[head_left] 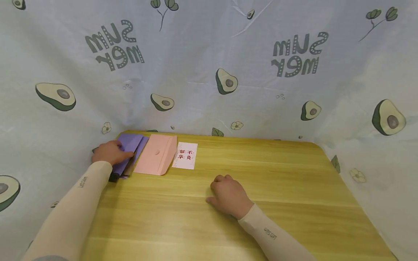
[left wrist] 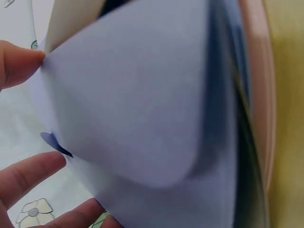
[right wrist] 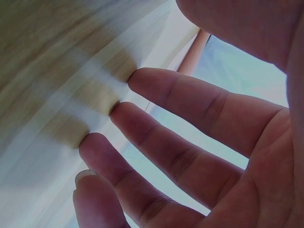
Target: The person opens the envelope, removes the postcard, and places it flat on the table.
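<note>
My left hand (head_left: 109,153) is at the table's back left corner, gripping a purple envelope (head_left: 132,140) on a small stack. The left wrist view shows thumb and fingers at the edge of that envelope's rounded flap (left wrist: 128,99). Beneath it, more purple and a brownish edge peek out. Just right of the stack lies a pink envelope (head_left: 156,154), flap side up. Beside that is a white card (head_left: 185,156) with red characters. My right hand (head_left: 230,195) rests near the table's middle, fingers (right wrist: 156,90) spread and fingertips on the wood, holding nothing.
A small black object (head_left: 113,177) shows at the stack's lower edge. The yellow wood table (head_left: 277,174) has rounded back corners. A pale curtain (head_left: 196,54) printed with avocados hangs close behind the table and along its sides.
</note>
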### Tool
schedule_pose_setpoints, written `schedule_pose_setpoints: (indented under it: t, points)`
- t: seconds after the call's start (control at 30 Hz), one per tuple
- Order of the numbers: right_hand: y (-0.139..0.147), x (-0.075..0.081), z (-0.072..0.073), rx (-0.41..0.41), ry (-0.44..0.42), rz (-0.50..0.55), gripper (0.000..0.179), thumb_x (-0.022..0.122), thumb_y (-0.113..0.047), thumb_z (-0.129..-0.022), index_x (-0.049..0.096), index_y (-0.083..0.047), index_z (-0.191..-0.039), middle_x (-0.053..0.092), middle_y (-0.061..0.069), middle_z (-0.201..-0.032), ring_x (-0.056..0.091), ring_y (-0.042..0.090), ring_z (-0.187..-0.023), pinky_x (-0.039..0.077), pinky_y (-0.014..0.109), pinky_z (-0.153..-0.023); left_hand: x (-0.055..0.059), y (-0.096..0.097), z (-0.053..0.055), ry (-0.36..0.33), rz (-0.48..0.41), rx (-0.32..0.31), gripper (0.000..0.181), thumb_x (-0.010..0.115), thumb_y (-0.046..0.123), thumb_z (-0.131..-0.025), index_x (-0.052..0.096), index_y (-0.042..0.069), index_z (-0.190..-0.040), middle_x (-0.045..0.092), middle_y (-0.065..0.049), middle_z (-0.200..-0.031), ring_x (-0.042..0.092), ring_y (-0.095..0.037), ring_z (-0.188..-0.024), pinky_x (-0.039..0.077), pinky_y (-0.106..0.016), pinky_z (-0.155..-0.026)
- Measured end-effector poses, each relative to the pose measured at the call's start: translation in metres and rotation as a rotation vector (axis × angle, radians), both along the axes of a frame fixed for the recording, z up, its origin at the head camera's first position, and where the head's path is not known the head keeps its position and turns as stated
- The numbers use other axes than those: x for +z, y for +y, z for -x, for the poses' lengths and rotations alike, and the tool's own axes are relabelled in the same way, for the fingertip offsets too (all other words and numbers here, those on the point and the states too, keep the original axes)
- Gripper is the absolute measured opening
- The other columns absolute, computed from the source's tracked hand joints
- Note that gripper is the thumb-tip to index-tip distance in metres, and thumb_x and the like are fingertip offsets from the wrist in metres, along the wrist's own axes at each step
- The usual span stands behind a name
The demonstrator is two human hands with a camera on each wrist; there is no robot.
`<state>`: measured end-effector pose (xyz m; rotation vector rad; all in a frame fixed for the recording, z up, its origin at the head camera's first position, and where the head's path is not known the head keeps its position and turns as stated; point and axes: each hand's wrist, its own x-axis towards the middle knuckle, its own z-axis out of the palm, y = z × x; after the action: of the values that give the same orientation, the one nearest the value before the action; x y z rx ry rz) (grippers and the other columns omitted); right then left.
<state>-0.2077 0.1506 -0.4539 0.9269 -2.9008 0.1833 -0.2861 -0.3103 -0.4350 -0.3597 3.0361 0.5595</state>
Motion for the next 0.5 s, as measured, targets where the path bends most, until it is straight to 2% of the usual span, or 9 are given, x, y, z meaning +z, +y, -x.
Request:
schedule_pose_setpoints:
  t: [0.1, 0.3, 0.4, 0.5]
  points:
    - [0.0, 0.0, 0.0, -0.002, -0.001, 0.002, 0.039, 0.085, -0.049, -0.085, 0.08, -0.012, -0.099, 0.072, 0.006, -0.113, 0.064, 0.028, -0.091, 0.057, 0.041, -0.071, 0.006, 0.003, -0.003, 0.032, 0.015, 0.001, 0.087, 0.073, 0.061, -0.086, 0.054, -0.004, -0.141, 0.063, -0.034, -0.129, 0.058, -0.058, -0.111, 0.045, -0.064, -0.084]
    - [0.001, 0.0, 0.0, -0.005, -0.002, 0.011, 0.038, 0.086, -0.047, -0.085, 0.079, -0.013, -0.099, 0.072, 0.006, -0.113, 0.064, 0.029, -0.091, 0.056, 0.043, -0.07, 0.019, 0.012, -0.009, 0.097, 0.004, 0.037, 0.103, 0.076, 0.064, -0.083, 0.04, 0.0, -0.155, 0.054, -0.042, -0.13, 0.053, -0.063, -0.109, 0.045, -0.068, -0.085]
    - [0.001, 0.001, 0.0, 0.001, 0.001, 0.011, 0.037, 0.086, -0.047, -0.085, 0.078, -0.013, -0.097, 0.072, 0.006, -0.111, 0.063, 0.029, -0.089, 0.055, 0.043, -0.069, 0.024, 0.023, -0.014, 0.137, -0.004, 0.05, 0.107, 0.076, 0.066, -0.08, 0.037, 0.005, -0.158, 0.051, -0.042, -0.129, 0.052, -0.063, -0.106, 0.046, -0.068, -0.082]
    - [0.001, 0.002, 0.0, 0.011, 0.006, 0.009, 0.038, 0.084, -0.049, -0.086, 0.077, -0.013, -0.096, 0.072, 0.006, -0.107, 0.064, 0.029, -0.087, 0.055, 0.043, -0.068, 0.029, 0.04, -0.024, 0.17, -0.011, 0.028, 0.108, 0.077, 0.065, -0.079, 0.036, 0.007, -0.16, 0.049, -0.041, -0.128, 0.052, -0.063, -0.104, 0.046, -0.069, -0.08]
